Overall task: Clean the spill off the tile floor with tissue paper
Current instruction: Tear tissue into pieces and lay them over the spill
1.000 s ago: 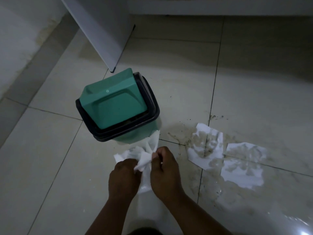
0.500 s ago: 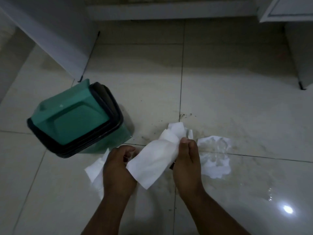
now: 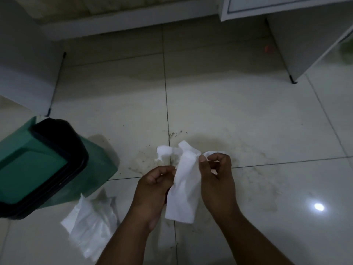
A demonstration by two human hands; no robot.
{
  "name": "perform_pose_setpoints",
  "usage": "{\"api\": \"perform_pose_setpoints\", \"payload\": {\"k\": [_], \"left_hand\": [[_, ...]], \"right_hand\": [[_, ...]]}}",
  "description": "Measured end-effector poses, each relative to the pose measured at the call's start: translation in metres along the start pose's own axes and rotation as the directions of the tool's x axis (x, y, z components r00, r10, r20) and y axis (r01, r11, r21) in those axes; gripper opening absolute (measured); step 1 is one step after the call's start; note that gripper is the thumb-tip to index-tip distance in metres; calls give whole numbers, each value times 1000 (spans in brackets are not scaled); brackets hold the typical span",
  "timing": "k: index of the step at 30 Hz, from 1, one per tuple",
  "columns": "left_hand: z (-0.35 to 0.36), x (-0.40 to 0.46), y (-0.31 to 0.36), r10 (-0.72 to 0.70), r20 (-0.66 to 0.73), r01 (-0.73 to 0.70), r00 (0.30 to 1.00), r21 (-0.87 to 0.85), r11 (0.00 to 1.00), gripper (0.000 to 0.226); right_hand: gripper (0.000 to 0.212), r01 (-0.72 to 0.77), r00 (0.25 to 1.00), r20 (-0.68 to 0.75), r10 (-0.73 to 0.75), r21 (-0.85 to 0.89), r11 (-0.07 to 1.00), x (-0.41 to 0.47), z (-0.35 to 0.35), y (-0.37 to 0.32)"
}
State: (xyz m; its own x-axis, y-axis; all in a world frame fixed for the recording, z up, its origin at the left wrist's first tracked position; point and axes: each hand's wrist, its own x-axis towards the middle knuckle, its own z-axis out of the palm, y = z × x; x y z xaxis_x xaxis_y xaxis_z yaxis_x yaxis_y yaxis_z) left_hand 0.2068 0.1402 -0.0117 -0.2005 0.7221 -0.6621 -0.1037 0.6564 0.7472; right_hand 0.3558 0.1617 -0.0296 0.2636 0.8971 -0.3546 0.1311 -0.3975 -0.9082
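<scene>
A white tissue sheet [image 3: 184,190] hangs between my two hands above the floor. My left hand [image 3: 152,190] pinches its left edge, and my right hand [image 3: 215,178] pinches its upper right edge with thumb and fingers. Behind it, crumpled wet tissue [image 3: 166,151] lies on the brownish spill [image 3: 229,150], which spreads across the tile joints. Another tissue bundle [image 3: 91,224] trails down at my left forearm; what holds it is hidden.
A green bin with a black rim [image 3: 44,165] lies tilted at the left. White cabinet panels stand at the left [image 3: 24,69] and upper right [image 3: 298,44]. A lamp reflection [image 3: 318,207] glints on the wet tile at the right.
The view has swung right, so the bin sits further left. My hands have drawn the tissue sheet from a slanted spread into a narrower hanging strip, with the right hand higher.
</scene>
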Motion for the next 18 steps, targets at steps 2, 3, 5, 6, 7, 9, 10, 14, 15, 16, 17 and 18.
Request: {"api": "perform_pose_setpoints", "payload": {"k": [2,3,5,6,7,9,10,14,15,16,17,18], "left_hand": [[10,2,0,20,-31,-20,999,2,1000,20],[15,4,-1,30,-56,-30,998,12,999,19],[22,8,-4,42,-98,-42,994,8,999,18],[24,9,-4,48,-107,-49,993,-11,999,18],[26,10,-4,53,-110,-57,993,-32,998,16],[30,11,-4,68,-99,-74,993,-55,996,14],[32,11,-4,78,-83,-82,994,-53,995,13],[39,10,-7,96,1,-96,995,-9,995,13],[41,10,-8,94,12,-94,995,-13,995,13],[42,10,-9,93,17,-93,995,-20,995,12],[43,9,-10,90,16,-90,996,-29,996,11],[43,9,-11,88,11,-88,996,-37,995,10]], "right_hand": [[21,-2,1000,27,2,-25,1000,1,-6,1],[22,-10,999,50,12,-32,999,1,-9,2],[29,-48,993,103,51,-38,998,0,-16,3],[34,-70,989,127,75,-45,997,-2,-19,3],[40,-86,986,141,93,-57,995,-3,-21,3],[47,-87,984,151,99,-83,993,-5,-26,5],[49,-85,983,156,99,-94,992,-6,-28,6],[35,-54,981,178,78,-137,989,-5,-33,11],[27,-36,984,170,61,-146,989,-4,-34,13],[19,-20,987,154,43,-146,989,-3,-35,16],[13,-10,990,135,30,-143,990,-1,-36,19],[9,-8,993,115,25,-142,990,0,-37,22]]}}
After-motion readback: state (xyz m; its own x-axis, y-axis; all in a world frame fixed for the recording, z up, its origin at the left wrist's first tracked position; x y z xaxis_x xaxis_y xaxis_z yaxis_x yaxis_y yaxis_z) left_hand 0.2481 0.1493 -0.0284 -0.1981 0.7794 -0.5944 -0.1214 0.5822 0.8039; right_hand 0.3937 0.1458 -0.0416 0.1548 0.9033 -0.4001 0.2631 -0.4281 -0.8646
